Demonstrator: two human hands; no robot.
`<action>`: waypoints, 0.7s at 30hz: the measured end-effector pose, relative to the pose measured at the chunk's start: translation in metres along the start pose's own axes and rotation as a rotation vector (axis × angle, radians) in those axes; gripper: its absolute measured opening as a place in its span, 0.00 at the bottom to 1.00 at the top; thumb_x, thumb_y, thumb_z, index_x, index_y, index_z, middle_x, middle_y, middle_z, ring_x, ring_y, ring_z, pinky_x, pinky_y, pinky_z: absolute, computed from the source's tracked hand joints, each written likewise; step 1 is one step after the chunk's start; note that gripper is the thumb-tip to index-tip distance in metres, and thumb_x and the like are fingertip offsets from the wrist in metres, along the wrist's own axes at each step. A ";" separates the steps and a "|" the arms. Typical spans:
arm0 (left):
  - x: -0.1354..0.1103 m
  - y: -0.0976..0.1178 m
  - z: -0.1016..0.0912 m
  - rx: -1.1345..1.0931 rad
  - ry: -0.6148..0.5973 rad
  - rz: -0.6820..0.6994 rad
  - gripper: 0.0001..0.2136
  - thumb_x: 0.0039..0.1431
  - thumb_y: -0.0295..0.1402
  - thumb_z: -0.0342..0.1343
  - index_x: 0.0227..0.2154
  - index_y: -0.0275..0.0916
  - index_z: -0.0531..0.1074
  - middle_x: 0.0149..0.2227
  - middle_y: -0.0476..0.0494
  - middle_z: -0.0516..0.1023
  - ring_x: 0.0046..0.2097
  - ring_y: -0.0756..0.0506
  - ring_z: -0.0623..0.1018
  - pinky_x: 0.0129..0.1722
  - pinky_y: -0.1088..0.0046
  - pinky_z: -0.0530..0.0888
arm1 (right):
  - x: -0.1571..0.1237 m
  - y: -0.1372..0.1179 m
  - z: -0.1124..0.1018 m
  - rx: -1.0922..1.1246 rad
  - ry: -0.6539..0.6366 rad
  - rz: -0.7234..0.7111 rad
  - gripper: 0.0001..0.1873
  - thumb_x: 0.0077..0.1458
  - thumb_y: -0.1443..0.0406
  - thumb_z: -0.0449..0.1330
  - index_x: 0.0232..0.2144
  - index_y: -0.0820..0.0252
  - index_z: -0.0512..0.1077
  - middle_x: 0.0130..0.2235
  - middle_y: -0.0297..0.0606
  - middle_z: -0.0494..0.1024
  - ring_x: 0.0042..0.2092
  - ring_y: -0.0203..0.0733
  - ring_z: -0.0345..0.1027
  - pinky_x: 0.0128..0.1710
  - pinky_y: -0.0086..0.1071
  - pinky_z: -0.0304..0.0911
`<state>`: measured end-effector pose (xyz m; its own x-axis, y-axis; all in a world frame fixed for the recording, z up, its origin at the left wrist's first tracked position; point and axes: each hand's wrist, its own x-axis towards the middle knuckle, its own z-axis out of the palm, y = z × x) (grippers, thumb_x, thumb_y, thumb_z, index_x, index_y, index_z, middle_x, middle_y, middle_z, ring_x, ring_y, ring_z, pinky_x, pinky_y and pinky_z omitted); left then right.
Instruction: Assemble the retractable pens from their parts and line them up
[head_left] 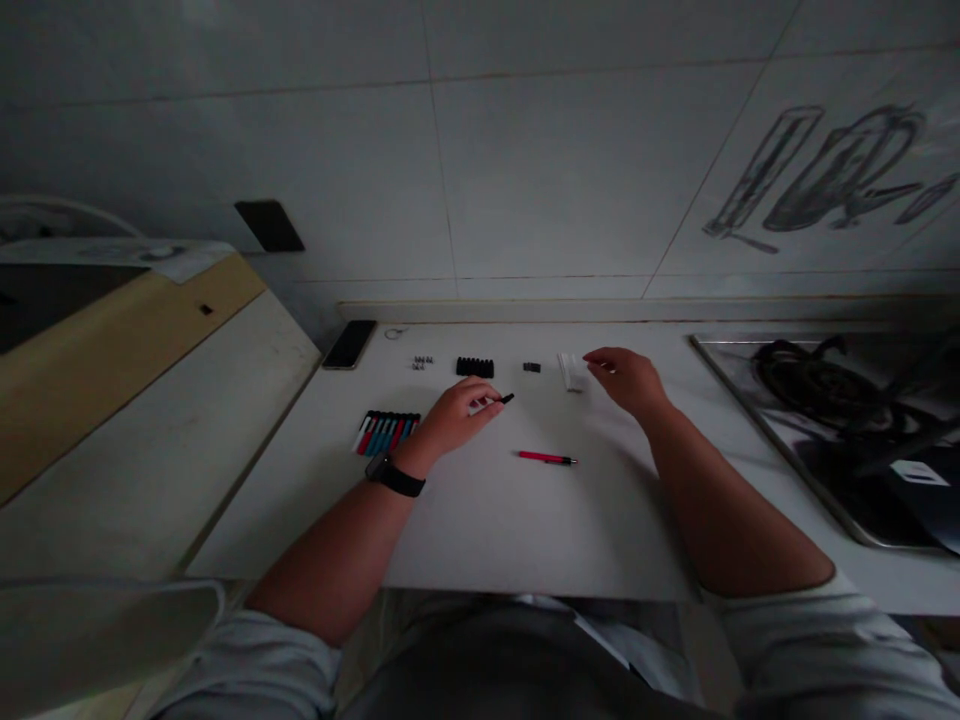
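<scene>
My left hand (461, 408) is closed in a pinch on a small black pen part (508, 398), held just above the counter. My right hand (626, 378) has its fingertips drawn together beside a group of thin white pen refills (570, 372); whether a refill sits between them is too small to make out. In front of the hands lies a pink and black pen (547, 458). Beyond my left hand stands a row of black pen parts (475, 367), with a small cluster of dark pieces (532, 367) to its right. Several coloured pen barrels (386, 432) lie by my left wrist.
Small metal pieces (422, 362) and a ring-shaped item (395, 333) lie at the back left, near a phone (350, 344). A gas stove (825, 420) borders the white counter (480, 530) on the right. A pale box-like unit (187, 400) stands on the left.
</scene>
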<state>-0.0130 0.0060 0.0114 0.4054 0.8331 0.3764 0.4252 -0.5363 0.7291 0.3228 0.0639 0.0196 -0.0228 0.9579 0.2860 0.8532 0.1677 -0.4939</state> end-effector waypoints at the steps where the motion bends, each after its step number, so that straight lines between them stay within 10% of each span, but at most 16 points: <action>1: 0.000 0.000 0.000 0.005 -0.006 -0.006 0.06 0.67 0.36 0.59 0.37 0.39 0.78 0.41 0.44 0.78 0.43 0.47 0.77 0.43 0.69 0.75 | 0.001 0.005 0.001 -0.071 -0.033 -0.003 0.15 0.60 0.63 0.59 0.45 0.55 0.83 0.45 0.42 0.85 0.42 0.45 0.78 0.46 0.37 0.70; 21: 0.000 -0.003 0.000 0.037 -0.020 -0.004 0.06 0.67 0.36 0.59 0.38 0.40 0.77 0.42 0.44 0.78 0.43 0.46 0.78 0.43 0.68 0.75 | -0.004 0.012 0.003 -0.458 -0.309 -0.125 0.14 0.60 0.65 0.61 0.43 0.50 0.85 0.48 0.42 0.83 0.46 0.48 0.76 0.45 0.36 0.68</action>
<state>-0.0143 0.0075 0.0088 0.4201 0.8323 0.3617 0.4563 -0.5382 0.7086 0.3313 0.0627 0.0096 -0.2312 0.9724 0.0321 0.9715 0.2325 -0.0456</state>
